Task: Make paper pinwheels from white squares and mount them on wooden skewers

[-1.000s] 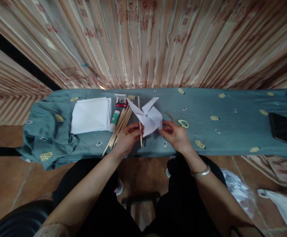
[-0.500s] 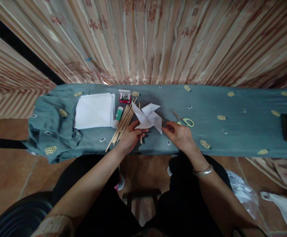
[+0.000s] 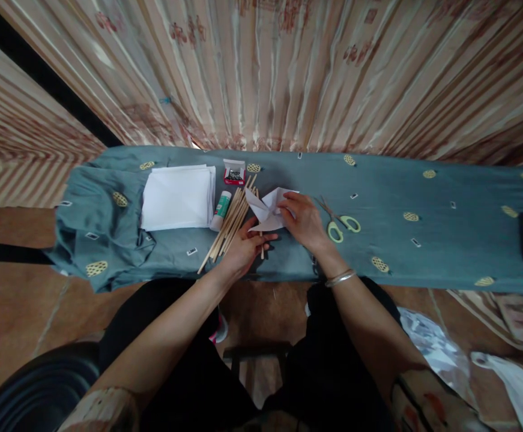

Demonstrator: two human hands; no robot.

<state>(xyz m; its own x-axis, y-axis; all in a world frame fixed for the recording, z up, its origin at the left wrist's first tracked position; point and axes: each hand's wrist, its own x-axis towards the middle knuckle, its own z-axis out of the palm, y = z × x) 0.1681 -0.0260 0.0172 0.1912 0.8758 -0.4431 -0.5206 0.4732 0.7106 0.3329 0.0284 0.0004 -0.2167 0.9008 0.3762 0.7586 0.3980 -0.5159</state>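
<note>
We can read no words or numbers. The label (image 3: pixel 222 205) on the glue stick (image 3: pixel 220 212) and the printed marks (image 3: pixel 416 242) on the tablecloth (image 3: pixel 463 240) look too small.

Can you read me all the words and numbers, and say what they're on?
None can be read clearly.
Green-and-white tube: marks on its label, too small and blurred to read.
Red box: too blurred to make out any words.
Tablecloth: small black-and-white patches, perhaps lettering, too small to read.

Homelike space: patterned curtain (image 3: pixel 261 78)
</note>
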